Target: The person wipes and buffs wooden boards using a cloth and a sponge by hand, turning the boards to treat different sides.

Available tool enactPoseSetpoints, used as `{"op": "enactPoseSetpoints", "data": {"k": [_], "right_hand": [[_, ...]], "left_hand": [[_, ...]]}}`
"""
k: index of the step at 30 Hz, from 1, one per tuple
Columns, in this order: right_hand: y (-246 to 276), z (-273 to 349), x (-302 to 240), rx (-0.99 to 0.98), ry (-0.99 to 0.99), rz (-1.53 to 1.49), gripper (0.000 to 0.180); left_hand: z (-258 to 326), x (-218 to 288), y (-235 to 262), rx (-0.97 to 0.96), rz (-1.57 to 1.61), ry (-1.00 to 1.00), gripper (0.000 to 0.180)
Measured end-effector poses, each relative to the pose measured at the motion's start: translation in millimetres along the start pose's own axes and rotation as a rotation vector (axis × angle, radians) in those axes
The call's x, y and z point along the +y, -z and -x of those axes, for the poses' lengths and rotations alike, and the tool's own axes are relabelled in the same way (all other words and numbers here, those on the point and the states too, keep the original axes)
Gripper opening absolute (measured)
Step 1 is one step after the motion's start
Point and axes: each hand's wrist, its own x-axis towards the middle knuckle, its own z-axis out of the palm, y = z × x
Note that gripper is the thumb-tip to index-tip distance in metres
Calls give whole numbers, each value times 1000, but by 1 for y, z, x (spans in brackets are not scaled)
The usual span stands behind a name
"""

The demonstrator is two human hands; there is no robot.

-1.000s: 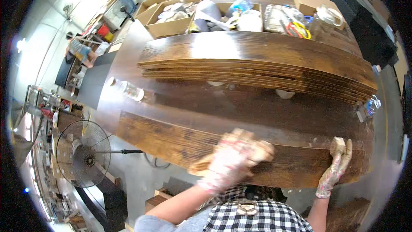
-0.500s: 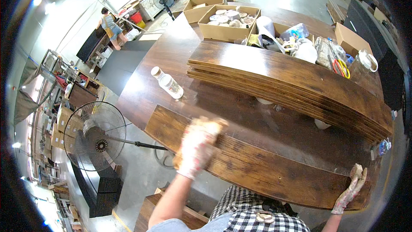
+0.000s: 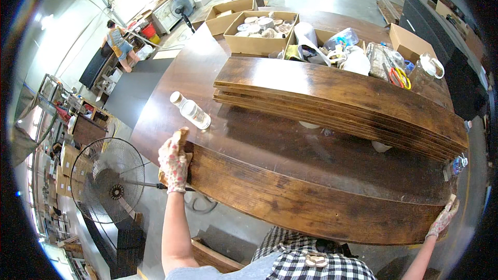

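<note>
A long dark-brown wood-grain board (image 3: 311,197) lies along the near side of the table. My left hand (image 3: 174,163), in a white glove with reddish spots, is closed at the board's left end. A tan, crumpled rag (image 3: 189,156) shows around its fingers, partly hidden by the hand. At the opposite end, my right hand (image 3: 443,219), in a similar glove, is closed around the board's right edge. Beyond it rests a stack of matching boards (image 3: 332,85). A clear bottle with a pale cap (image 3: 192,111) stands near my left hand.
Behind the stack, a cardboard box (image 3: 259,46) holds pale round pieces. Red-and-yellow-handled scissors (image 3: 399,79) and a white-lidded jar (image 3: 426,67) are at the back right. A pedestal fan (image 3: 111,179) stands left of the table. Other people work far off.
My left hand has slid left along the board to its end with the rag. My right hand has settled at the right edge, its fingers now closed. The view has shifted slightly.
</note>
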Motion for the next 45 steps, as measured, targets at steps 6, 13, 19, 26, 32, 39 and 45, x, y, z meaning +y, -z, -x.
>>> {"op": "enactPoseSetpoints", "data": {"k": [6,13,19,26,32,39,45], "right_hand": [[6,-35,49,52,-148,71,70],[36,-57,60,-39,-247,18,86],[36,-60,52,17,-380,-421,81],[59,-84,47,228,-439,-560,74],[73,-93,61,58,-266,-581,62],[16,-81,61,82,-120,-451,50],[-57,21,-176,-195,268,-470,58]], "left_hand": [[4,3,-6,-96,-137,183,28],[19,43,-8,-66,-92,101,27],[11,32,-15,-63,91,279,27],[1,-15,-32,-41,612,513,29],[-9,21,-3,-39,773,507,20],[11,40,-16,113,197,94,32],[45,87,-3,-113,96,-358,30]]}}
